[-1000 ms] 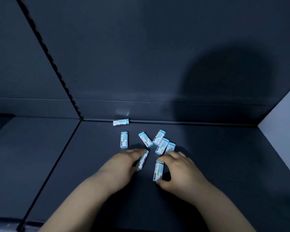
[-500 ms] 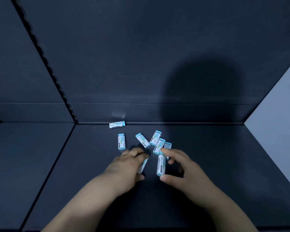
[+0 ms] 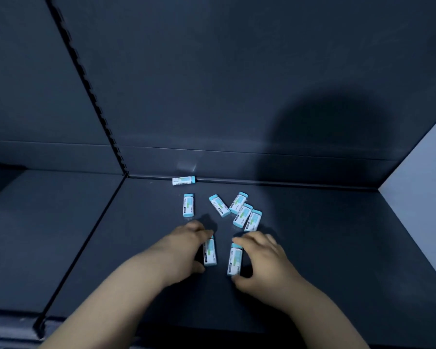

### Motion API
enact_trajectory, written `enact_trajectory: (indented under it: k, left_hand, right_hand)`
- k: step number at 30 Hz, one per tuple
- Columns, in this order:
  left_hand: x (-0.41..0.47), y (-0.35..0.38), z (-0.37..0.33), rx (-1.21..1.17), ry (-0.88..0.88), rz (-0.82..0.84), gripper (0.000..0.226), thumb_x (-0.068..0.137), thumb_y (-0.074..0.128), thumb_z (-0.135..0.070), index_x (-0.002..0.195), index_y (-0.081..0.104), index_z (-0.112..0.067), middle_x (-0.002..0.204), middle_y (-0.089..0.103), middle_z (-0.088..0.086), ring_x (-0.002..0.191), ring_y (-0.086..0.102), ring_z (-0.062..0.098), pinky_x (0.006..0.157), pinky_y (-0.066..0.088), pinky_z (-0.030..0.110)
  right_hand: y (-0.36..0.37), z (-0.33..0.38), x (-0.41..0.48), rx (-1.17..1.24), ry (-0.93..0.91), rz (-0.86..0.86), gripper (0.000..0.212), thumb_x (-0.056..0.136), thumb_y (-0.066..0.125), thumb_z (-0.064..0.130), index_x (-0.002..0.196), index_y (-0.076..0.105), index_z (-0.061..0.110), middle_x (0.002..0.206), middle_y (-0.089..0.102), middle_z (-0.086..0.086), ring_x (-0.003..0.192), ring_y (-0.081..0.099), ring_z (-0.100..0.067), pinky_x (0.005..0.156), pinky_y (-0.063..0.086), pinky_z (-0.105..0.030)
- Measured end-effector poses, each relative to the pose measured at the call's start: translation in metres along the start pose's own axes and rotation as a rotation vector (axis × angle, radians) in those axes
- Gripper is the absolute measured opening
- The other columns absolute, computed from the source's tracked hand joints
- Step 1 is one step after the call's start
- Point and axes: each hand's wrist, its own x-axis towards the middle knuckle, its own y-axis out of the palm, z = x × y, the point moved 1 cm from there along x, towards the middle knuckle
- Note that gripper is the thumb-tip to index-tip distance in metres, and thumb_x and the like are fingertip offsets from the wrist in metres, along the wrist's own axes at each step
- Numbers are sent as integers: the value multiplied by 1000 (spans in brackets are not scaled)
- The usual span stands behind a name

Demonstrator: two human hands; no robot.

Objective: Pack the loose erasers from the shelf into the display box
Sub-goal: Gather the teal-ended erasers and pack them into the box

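Now the left hand (image 3: 184,248) pinches one eraser (image 3: 210,251) end to end between curled fingers (image 3: 199,231) and thumb; the right hand (image 3: 262,260) pinches a second eraser (image 3: 234,259) likewise, just beside it on the shelf (image 3: 337,248). Six loose erasers (image 3: 242,215) lie just beyond the fingers; the farthest rests against the back wall (image 3: 237,162).

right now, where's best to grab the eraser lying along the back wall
Pinch the eraser by its two short ends, coming from above. It lies flat, lengthwise along the back wall, so its rear long side is probably blocked.
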Motion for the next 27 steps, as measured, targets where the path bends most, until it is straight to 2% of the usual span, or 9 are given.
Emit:
enact_trajectory:
  k: [5, 8, 12, 15, 17, 18, 20, 24, 27]
  left_hand:
    - [-2, 10, -7, -81, -65, -81, 79, 82, 67, -37, 146, 24, -25, 145, 21, -7, 136, 20, 13, 109, 19, 19]
    - [-2, 13, -12, -122, -96, -134, 76, 83, 66, -37, 146, 25, -25, 144, 23, -7, 135, 23, 13, 109, 22, 20]
    - [-14, 14, -12, 20, -62, -283, 73, 83, 58, -44, 145, 23, -30, 141, 27, -12, 131, 29, 11, 107, 27, 25]
    - [-30, 13, -6, 68, -4, -437, 63, 73, 56, -44, 133, 45, -32, 126, 47, -13, 114, 50, 12, 90, 39, 29]
    - [-44, 13, 11, 51, 38, -476, 61, 59, 59, -44, 118, 58, -29, 110, 58, -12, 94, 61, 11, 73, 48, 27]
    - [-50, 12, 22, 54, 53, -507, 61, 55, 60, -45, 114, 59, -29, 107, 59, -12, 90, 62, 10, 70, 49, 26]
    - [-63, 9, 43, 39, 76, -548, 63, 53, 61, -45, 114, 57, -30, 107, 59, -13, 90, 59, 8, 70, 48, 25]
    - [-94, 3, 101, -5, 125, -577, 66, 57, 60, -48, 119, 51, -32, 110, 55, -14, 97, 50, 4, 75, 46, 24]
    - [-125, -6, 162, -25, 177, -565, 72, 57, 66, -48, 124, 51, -28, 112, 48, -16, 100, 45, 2, 77, 44, 24]
  right_hand:
    - [1, -4, 8, -22, -27, 18, 71, 75, 62, 50, 137, 34, 30, 135, 34, 10, 125, 29, -14, 106, 26, -27]
    - [1, -5, 12, -7, -59, 9, 68, 74, 62, 49, 135, 36, 33, 131, 36, 11, 123, 30, -13, 105, 28, -27]
    - [4, 5, 13, 57, -135, -88, 64, 73, 65, 41, 131, 42, 33, 128, 40, 13, 122, 35, -13, 104, 30, -28]
    - [9, 20, 11, 102, -186, -129, 63, 69, 61, 38, 130, 46, 32, 128, 42, 14, 119, 38, -12, 103, 31, -28]
    - [17, 39, 12, 97, -190, -156, 62, 68, 60, 36, 128, 47, 32, 127, 42, 15, 115, 38, -10, 102, 32, -26]
    - [21, 49, 13, 103, -188, -176, 61, 67, 60, 36, 127, 48, 32, 126, 42, 16, 113, 39, -9, 100, 33, -25]
    - [29, 72, 14, 116, -188, -219, 61, 66, 60, 36, 125, 48, 34, 121, 42, 21, 108, 39, -7, 97, 33, -24]
    - [52, 129, 22, 120, -161, -256, 60, 71, 64, 33, 127, 44, 39, 112, 27, 39, 108, 27, 7, 98, 22, -13]
    - [77, 188, 38, 137, -135, -277, 59, 70, 65, 33, 125, 45, 40, 111, 27, 41, 107, 25, 12, 95, 19, -8]
